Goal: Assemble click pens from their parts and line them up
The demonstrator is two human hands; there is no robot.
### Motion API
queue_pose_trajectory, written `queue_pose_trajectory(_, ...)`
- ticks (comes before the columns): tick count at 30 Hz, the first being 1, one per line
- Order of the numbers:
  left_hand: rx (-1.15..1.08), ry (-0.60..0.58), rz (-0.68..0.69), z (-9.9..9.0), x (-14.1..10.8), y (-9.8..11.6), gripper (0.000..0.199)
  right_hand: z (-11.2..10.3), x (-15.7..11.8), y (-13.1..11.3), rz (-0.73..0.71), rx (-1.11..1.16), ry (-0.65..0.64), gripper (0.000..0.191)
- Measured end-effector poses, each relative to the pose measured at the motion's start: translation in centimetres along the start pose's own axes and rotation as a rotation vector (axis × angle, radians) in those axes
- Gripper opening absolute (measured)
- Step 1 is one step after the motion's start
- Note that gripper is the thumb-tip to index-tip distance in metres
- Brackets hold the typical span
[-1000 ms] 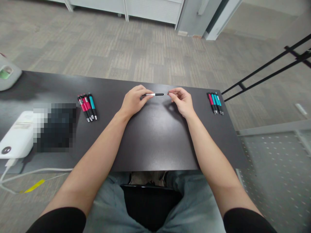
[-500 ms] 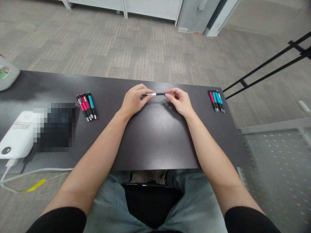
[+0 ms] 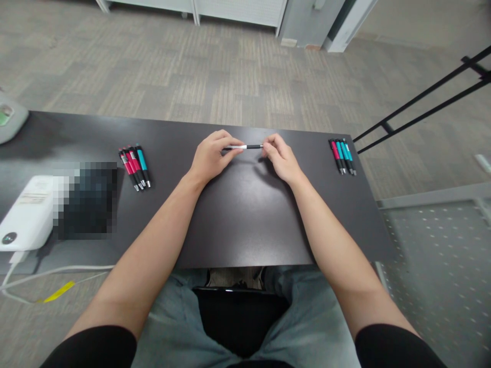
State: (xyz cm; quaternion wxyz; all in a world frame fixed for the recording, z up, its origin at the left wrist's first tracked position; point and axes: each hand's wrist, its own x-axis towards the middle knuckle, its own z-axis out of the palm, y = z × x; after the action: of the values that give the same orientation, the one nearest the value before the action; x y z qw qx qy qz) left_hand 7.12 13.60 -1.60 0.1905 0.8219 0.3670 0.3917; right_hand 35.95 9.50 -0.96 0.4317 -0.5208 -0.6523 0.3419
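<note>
A white and black pen lies level between my two hands, over the far part of the dark table. My left hand pinches its white end between thumb and fingers. At the other end, the fingertips of my right hand close round the pen's tip. Several pens with red and teal grips lie side by side on the table to the left. Another row of red and teal pens rests near the table's right edge.
On the left are a white device with a cable, a blurred dark object and a pale container at the far corner. Black metal bars rise beyond the right edge.
The fingers of my right hand have shifted slightly right along the pen, and more of its tip end shows. My left hand keeps its hold.
</note>
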Motion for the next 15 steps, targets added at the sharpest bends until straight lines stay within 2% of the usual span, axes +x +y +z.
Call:
queue_pose_trajectory(5,-0.014,0.006,0.012,-0.02,-0.05,-0.01,0.025,-0.04,0.01,0.06,-0.014,-0.044,-0.070,0.081)
queue_pose_trajectory(9,-0.029,0.005,0.003,-0.08,0.05,0.16,0.028,-0.08,-0.10,-0.34,-0.002,0.008,-0.062,0.079)
queue_pose_trajectory(15,-0.050,0.000,-0.028,-0.20,0.23,0.67,0.033,-0.28,-0.08,-0.75,-0.045,-0.037,-0.139,0.084)
